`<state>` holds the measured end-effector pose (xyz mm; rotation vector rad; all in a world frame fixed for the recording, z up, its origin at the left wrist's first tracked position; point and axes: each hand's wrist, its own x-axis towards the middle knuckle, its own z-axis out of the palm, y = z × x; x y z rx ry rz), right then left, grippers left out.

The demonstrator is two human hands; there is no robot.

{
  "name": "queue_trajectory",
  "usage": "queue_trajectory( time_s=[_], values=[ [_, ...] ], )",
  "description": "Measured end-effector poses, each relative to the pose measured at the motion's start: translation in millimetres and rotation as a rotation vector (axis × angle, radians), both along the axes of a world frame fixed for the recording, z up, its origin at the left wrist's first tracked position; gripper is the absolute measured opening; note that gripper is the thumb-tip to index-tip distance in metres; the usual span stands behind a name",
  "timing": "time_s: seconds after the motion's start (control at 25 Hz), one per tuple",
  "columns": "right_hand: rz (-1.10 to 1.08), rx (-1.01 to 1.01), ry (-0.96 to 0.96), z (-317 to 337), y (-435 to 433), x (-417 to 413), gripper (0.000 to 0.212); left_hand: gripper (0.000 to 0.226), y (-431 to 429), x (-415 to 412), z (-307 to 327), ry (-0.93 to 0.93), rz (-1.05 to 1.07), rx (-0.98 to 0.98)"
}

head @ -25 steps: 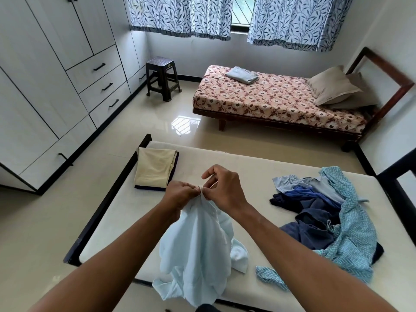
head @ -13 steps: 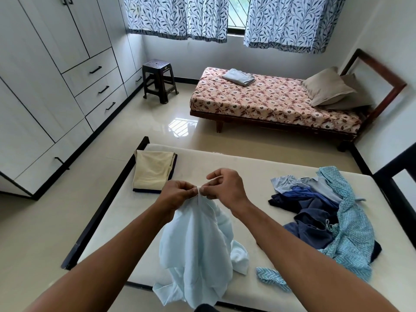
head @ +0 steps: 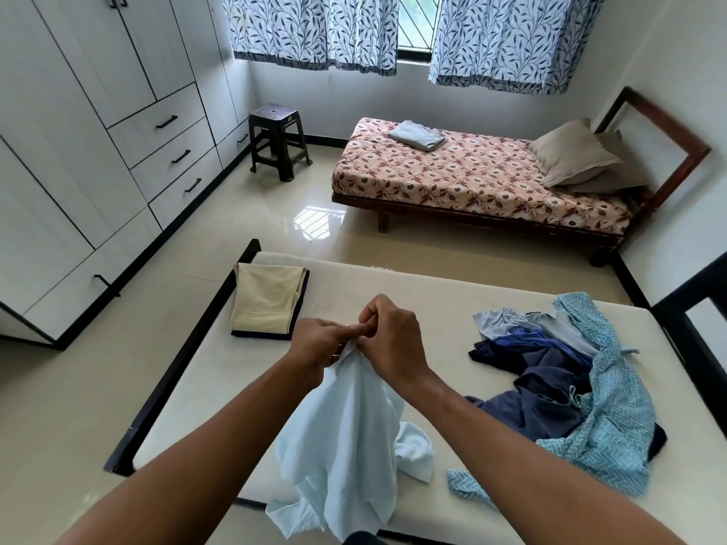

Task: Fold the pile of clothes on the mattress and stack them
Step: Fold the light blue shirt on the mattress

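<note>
Both hands meet above the middle of the cream foam mattress [head: 393, 285], pinching the top edge of a pale blue cotton garment [head: 346, 430]. The left hand [head: 316, 344] has its fingers curled tight round a bunch of the cloth. The right hand [head: 393, 340] nips the same edge between thumb and bent fingers, and the 2 hands touch. The garment hangs from that pinch with its long axis running back toward the person, gathered narrow at the top and spreading lower down. Its crumpled bottom end lies on the mattress and spills over the near edge. Near the far left corner a folded cream cloth [head: 267, 300] lies on a folded dark navy piece [head: 261, 335], long side pointing away. To the right sprawls the unfolded pile of blue and grey clothes [head: 550, 367], with a teal zigzag-patterned garment [head: 613, 407] draped along its right side.
</note>
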<state>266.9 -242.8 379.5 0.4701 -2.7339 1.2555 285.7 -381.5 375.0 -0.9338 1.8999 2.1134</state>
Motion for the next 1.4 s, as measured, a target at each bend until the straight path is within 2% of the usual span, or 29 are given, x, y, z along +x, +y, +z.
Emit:
queue_trajectory(
  time_s=[0.16, 0.32, 0.44, 0.6, 0.64, 0.8, 1.04, 1.16, 1.2, 1.24, 1.32, 1.4],
  values=[
    [0.057, 0.040, 0.077, -1, -1, -3, 0.031, 0.007, 9, 1, 1, -0.018, 0.099, -0.015],
    [0.063, 0.040, 0.076, -6, -4, -2, 0.033, 0.009, 11, 5, -5, 0.005, 0.146, -0.155],
    [-0.040, -0.140, -0.134, -4, -3, -4, 0.037, 0.019, 14, 10, -3, 0.047, 0.179, -0.204],
    [-0.154, -0.602, -0.719, 1, 7, -11, 0.040, 0.024, 16, 10, 3, 0.096, 0.130, -0.237],
    [-0.156, -0.657, -0.787, 3, 9, -10, 0.038, 0.024, 16, 10, 3, 0.107, 0.109, -0.249],
    [-0.081, -0.638, -0.740, 1, 14, -4, 0.032, 0.018, 19, 11, 7, 0.142, 0.028, -0.372],
    [-0.091, -0.729, -0.836, 5, 20, -5, 0.023, 0.011, 19, 11, 8, 0.163, -0.058, -0.451],
    [-0.133, -0.710, -0.777, 4, 19, -1, 0.013, 0.015, 21, 11, 12, 0.159, -0.065, -0.448],
    [-0.129, -0.668, -0.684, 2, 18, 1, 0.010, 0.017, 21, 10, 12, 0.133, -0.049, -0.421],
    [-0.104, -0.557, -0.507, -1, 17, 2, 0.009, 0.016, 21, 8, 11, 0.100, -0.024, -0.372],
    [-0.013, -0.183, -0.080, -9, 14, 5, 0.012, 0.013, 21, 5, 10, 0.042, 0.024, -0.315],
    [0.042, 0.051, 0.111, -13, 11, 7, 0.019, 0.017, 22, 5, 7, 0.019, 0.044, -0.334]
  ],
)
